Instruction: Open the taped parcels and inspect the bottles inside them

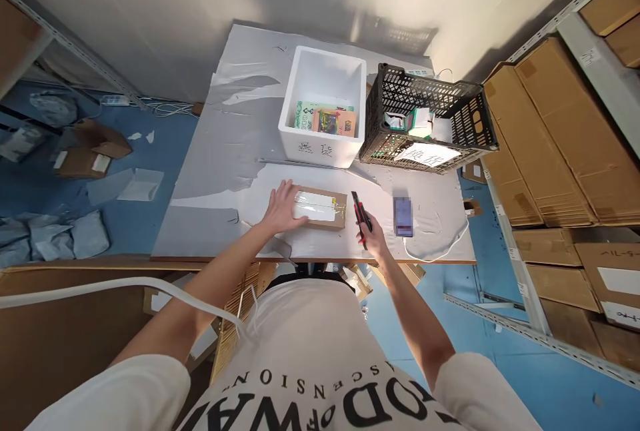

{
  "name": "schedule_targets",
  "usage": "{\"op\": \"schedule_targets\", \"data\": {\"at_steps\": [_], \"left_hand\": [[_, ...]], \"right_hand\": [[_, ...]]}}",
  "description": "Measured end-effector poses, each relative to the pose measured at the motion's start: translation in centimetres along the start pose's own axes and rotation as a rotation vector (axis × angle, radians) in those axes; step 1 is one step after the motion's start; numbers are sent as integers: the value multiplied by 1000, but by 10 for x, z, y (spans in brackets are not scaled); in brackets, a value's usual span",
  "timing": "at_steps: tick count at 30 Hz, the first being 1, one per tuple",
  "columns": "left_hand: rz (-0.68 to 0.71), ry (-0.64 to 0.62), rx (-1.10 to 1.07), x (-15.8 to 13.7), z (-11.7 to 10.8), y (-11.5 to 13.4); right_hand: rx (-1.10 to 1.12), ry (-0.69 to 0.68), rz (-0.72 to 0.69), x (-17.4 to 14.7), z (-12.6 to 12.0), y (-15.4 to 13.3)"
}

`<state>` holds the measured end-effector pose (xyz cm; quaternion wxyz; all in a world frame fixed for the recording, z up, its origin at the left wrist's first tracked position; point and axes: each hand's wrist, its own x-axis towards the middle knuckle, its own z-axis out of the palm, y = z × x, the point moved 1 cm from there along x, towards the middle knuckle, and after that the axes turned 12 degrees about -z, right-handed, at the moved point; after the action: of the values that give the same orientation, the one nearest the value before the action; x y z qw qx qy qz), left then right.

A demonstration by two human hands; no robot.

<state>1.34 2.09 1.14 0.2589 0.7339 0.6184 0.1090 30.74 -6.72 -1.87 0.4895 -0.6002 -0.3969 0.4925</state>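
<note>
A small brown cardboard box (341, 211) with a white label and clear tape lies flat on the table in front of me. My left hand (283, 208) grips its left end, the thumb along the near edge and the fingers at the far side. To the right of the box, my right hand (373, 236) is closed around a black and red utility knife (361, 212). The knife's tip points away from me and stands apart from the box. Whether the blade is out cannot be made out.
Behind the box stand a white foam bin (323, 144) with colourful packets and a black plastic crate (373, 121) holding small cartons. A phone (403, 216) on a white cable lies at right. Shelves with cartons (545, 144) rise on the right; parcels (90, 238) lie on the left floor.
</note>
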Motion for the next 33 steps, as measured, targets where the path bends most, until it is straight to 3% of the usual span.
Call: {"op": "schedule_targets", "data": {"at_steps": [2, 5, 11, 22, 29, 33], "left_hand": [[118, -90, 129, 11, 2, 12], [184, -147, 250, 21, 11, 19], [187, -107, 246, 23, 25, 15], [176, -77, 260, 20, 23, 17], [114, -49, 365, 16, 25, 23], [106, -43, 389, 16, 28, 23]], "right_hand": [[-21, -35, -3, -19, -5, 6], [-45, -62, -13, -32, -3, 6], [-57, -48, -4, -34, 1, -11], [-196, -82, -13, -33, 3, -13], [-427, -332, -42, -25, -19, -33], [-417, -460, 28, -27, -33, -40]]}}
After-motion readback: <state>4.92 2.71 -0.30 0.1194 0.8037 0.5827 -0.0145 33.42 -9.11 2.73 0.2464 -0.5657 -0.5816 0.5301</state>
